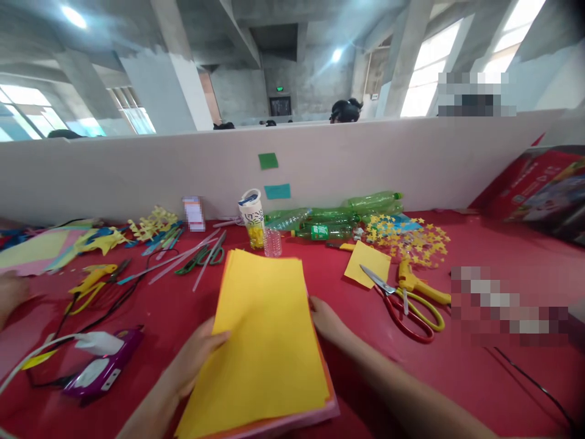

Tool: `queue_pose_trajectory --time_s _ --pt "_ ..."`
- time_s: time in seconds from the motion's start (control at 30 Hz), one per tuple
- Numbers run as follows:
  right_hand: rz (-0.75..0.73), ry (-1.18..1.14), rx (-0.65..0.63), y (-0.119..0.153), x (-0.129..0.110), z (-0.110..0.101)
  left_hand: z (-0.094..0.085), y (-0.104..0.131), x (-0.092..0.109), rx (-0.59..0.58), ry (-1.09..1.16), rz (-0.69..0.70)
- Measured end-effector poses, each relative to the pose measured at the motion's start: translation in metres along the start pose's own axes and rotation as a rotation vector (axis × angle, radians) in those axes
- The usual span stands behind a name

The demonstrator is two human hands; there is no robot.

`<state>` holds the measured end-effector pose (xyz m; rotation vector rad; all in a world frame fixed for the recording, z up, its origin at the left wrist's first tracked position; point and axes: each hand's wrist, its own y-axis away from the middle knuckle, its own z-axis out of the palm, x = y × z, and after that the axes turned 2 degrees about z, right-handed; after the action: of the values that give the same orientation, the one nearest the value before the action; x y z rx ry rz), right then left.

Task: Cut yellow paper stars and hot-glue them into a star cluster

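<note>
A stack of coloured paper [267,341] with a yellow sheet on top is between my hands, tilted up off the red table. Orange and pink sheets show at its edges. My left hand [203,350] grips the left side, with its thumb over the top sheet and its fingers hidden beneath. On the opposite side, my right hand [326,320] is closed at the edge, its fingers partly behind the sheets. Scissors with red and yellow handles [402,305] lie to the right, over a small yellow paper square [365,263].
Green plastic bottles [333,222], a white cup [253,219] and yellow stars [411,238] line the partition. A yellow glue gun [420,283] lies right, another glue gun [94,277] left. Nearer sits a purple power strip [103,366] with cords. Another person's hand [11,296] shows far left.
</note>
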<state>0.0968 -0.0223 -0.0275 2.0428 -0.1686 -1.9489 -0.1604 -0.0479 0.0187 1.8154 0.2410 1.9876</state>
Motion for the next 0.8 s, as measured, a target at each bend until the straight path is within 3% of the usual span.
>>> queue_pose_trajectory --time_s 0.17,0.33,0.4,0.47,0.57,0.63,0.7,0.8 --pt "0.02 -0.108 -0.093 0.008 -0.004 -0.007 0.006 -0.004 -0.02 -0.006 -0.097 0.029" --pt "-0.086 -0.208 -0.162 0.017 -0.023 0.005 -0.01 -0.011 -0.022 0.061 -0.312 0.1" --pt "-0.165 -0.314 -0.168 0.022 -0.038 0.004 -0.015 -0.013 -0.017 0.144 -0.227 0.144" --pt "-0.27 -0.414 -0.172 0.027 -0.055 -0.003 -0.015 -0.014 -0.007 0.158 -0.023 0.136" --pt "-0.417 -0.401 -0.156 0.032 -0.084 -0.022 -0.002 -0.014 0.013 0.093 0.148 0.013" --pt "-0.454 -0.333 -0.148 0.032 -0.098 -0.038 0.011 -0.019 0.024 0.105 0.136 0.056" --pt "-0.458 -0.27 -0.11 0.03 -0.102 -0.056 0.024 -0.027 0.029 0.077 0.109 0.134" --pt "-0.361 -0.208 -0.138 0.025 -0.09 -0.074 0.039 -0.045 0.026 -0.082 0.062 0.187"
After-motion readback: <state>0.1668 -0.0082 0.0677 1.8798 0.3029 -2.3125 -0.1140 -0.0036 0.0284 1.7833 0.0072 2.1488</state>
